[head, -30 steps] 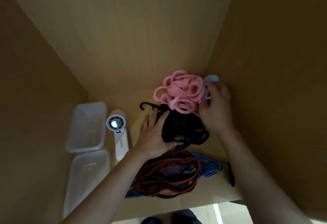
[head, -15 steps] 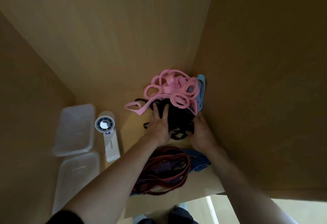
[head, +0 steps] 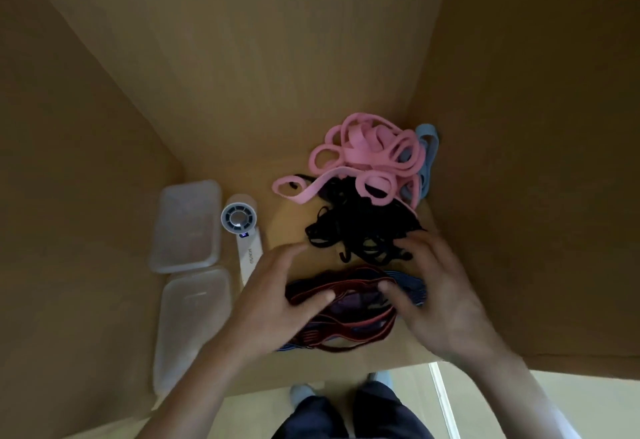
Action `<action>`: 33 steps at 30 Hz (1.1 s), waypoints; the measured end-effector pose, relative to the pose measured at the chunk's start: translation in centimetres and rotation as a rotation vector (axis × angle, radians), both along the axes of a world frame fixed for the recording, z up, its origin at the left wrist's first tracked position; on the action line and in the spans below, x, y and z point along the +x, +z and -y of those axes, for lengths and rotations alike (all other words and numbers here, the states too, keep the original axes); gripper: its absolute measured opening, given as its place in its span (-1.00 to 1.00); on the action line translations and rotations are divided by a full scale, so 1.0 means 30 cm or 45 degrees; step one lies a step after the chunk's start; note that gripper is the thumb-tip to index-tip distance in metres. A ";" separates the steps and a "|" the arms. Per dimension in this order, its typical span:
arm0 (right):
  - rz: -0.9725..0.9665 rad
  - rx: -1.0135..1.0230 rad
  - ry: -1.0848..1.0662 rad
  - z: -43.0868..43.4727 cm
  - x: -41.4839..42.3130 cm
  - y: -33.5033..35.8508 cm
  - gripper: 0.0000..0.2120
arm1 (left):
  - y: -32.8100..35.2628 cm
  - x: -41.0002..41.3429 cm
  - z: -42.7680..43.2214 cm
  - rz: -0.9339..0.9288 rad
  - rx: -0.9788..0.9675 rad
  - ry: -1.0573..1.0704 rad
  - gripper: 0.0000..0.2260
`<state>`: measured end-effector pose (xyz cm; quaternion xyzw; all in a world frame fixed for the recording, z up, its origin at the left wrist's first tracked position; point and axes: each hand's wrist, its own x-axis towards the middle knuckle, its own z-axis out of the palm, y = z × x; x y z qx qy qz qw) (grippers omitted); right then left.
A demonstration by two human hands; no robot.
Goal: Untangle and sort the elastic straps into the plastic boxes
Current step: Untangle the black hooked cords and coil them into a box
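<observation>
Both forearms in from the bottom edge, angled toward each other, palms down, above the nearest heap. Left hand (head: 277, 296) over the left end of the red straps (head: 349, 320), fingers nearly straight and fanned, pointed up and right toward the black straps (head: 360, 230), tips just short of them; thumb splayed right across the red loops, contact or not impossible to tell. Nothing gripped there, wide open. Right hand (head: 443, 296) over the right end of that heap, covering part of the blue straps (head: 412, 288) beneath the red; fingers loosely bent and spread, tips at the near right edge of the black tangle, blurred; thumb out to the left, toward the other thumb. No strap seen pinched or wrapped, relaxed and open. Behind the black tangle, in the far right corner: pink straps (head: 367, 158) piled high, one loop trailing left, and a blue band (head: 427, 161) against the wall. All straps on the desk (head: 287, 223), outside the boxes. At far left, far box (head: 187, 227) and near box (head: 194, 317) end to end, fan (head: 242, 230) just beside them, between boxes and straps
</observation>
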<state>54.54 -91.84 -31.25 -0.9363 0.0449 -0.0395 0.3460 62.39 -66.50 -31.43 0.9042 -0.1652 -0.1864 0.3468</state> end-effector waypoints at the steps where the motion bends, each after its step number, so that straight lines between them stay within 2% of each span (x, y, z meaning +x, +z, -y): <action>1: -0.086 -0.082 0.134 -0.036 -0.020 0.012 -0.24 | -0.023 -0.047 -0.027 0.061 0.086 -0.059 -0.14; 3: -0.282 -0.321 0.382 -0.108 -0.037 -0.030 0.01 | -0.083 -0.108 -0.054 0.167 0.299 -0.186 0.04; 5: -0.327 -0.482 0.476 -0.166 -0.033 -0.132 0.11 | -0.157 -0.144 -0.049 0.192 0.422 -0.228 0.10; 10: -0.271 -0.571 0.385 -0.149 0.014 -0.262 -0.13 | -0.275 -0.161 0.009 0.406 0.460 -0.136 -0.17; 15: -0.102 -0.562 0.231 -0.028 0.009 -0.280 -0.23 | -0.317 -0.109 0.133 0.540 0.407 -0.158 -0.23; 20: -0.033 -0.583 0.016 0.060 0.053 -0.308 -0.32 | -0.333 0.008 0.269 0.487 0.345 -0.214 -0.26; 26: -0.003 -0.606 -0.193 0.090 0.210 -0.337 -0.36 | -0.358 0.175 0.377 0.503 0.271 -0.129 -0.26; 33: -0.127 -0.687 -0.143 0.126 0.369 -0.336 -0.38 | -0.350 0.283 0.421 0.449 0.290 -0.015 -0.28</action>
